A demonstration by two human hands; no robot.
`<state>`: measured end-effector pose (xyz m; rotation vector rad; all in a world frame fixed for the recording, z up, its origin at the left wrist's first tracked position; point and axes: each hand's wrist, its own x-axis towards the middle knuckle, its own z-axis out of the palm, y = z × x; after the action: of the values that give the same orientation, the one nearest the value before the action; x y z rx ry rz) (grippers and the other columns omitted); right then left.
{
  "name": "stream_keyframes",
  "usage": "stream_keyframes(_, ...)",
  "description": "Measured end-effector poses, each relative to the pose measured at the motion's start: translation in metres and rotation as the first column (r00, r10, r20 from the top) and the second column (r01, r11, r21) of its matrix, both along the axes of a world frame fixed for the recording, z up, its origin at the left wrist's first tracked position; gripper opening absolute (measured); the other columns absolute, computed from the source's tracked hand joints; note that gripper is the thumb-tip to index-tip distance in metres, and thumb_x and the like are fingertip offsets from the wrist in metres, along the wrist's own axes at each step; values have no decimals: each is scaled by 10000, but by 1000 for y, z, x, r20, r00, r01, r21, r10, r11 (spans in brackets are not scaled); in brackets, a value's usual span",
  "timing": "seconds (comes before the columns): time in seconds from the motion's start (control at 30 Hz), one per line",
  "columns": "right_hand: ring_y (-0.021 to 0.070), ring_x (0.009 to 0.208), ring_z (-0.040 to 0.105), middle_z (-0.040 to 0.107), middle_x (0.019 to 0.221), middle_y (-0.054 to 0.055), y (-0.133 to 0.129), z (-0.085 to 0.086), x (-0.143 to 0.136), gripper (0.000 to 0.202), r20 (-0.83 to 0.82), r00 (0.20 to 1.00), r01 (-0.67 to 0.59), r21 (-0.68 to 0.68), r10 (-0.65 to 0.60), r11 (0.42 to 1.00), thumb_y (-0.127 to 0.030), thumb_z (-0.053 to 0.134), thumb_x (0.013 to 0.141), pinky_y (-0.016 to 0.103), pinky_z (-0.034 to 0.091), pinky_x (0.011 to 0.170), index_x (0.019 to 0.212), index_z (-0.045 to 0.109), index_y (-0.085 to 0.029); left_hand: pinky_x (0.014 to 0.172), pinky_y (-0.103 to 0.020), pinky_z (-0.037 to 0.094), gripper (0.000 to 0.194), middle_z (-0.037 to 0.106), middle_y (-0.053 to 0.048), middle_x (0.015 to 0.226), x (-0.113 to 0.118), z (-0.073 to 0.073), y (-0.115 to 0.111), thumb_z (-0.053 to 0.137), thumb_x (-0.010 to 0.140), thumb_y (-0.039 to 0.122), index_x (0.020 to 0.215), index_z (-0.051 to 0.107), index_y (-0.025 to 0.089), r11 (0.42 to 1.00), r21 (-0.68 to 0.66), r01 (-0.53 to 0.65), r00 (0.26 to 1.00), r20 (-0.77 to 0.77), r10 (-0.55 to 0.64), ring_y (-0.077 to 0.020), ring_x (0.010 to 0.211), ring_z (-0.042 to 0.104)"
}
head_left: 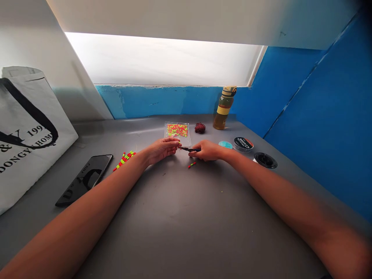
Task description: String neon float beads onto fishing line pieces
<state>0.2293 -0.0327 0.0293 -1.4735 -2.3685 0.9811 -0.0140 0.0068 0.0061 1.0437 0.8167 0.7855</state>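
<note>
My left hand (pixel 165 149) is closed in a pinch on a small yellow-green bead (pixel 179 142); any thread running through it is too fine to make out. From the other side, my right hand (pixel 207 150) grips small dark-handled pliers (pixel 190 149), whose narrow jaws point left and reach the left fingertips. Just below the right hand, a few red and yellow-green beads (pixel 192 165) lie on the grey table (pixel 186 217). Behind the hands sits a clear bag of red and yellow-green beads (pixel 178 130). More beads in rows (pixel 124 159) lie beside my left forearm.
A dark red ball of cord (pixel 200 128) and a bottle (pixel 223 108) stand toward the back. Right of my hand are a teal disc (pixel 226 145), a round clear case (pixel 243 144) and a black spool (pixel 265 160). Leftward lie a phone (pixel 84 180) and a white bag (pixel 31 155).
</note>
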Motion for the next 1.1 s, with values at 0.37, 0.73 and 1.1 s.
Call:
stream_keyframes(0.37,110,529,467,562,649,5,-1,2,-1,375,18,1000,10,-2,-10,1000,-536,588,843,238,317,498,864,677,-172,754,-225,524,301,731,-67,934,-1,2,-2,824,733,183,1015,722,159,1000,-2,9,1000,-1,-9,-106,791,665)
stream_keyframes(0.73,109,528,476,573,653,6,1,-2,1,385,15,1000,-6,18,6,1000,-536,559,857,234,321,501,853,674,-169,780,-229,543,317,696,-59,966,-2,2,-2,783,794,267,1084,706,163,997,23,74,997,-4,-74,-101,795,640)
stream_keyframes(1.1,110,531,472,570,641,-3,-1,0,0,354,29,1000,-8,34,7,999,-516,570,846,235,316,511,821,655,-173,853,-263,529,231,710,-114,1083,-2,-1,0,774,794,303,957,750,142,991,74,111,991,-86,-105,-137,860,656)
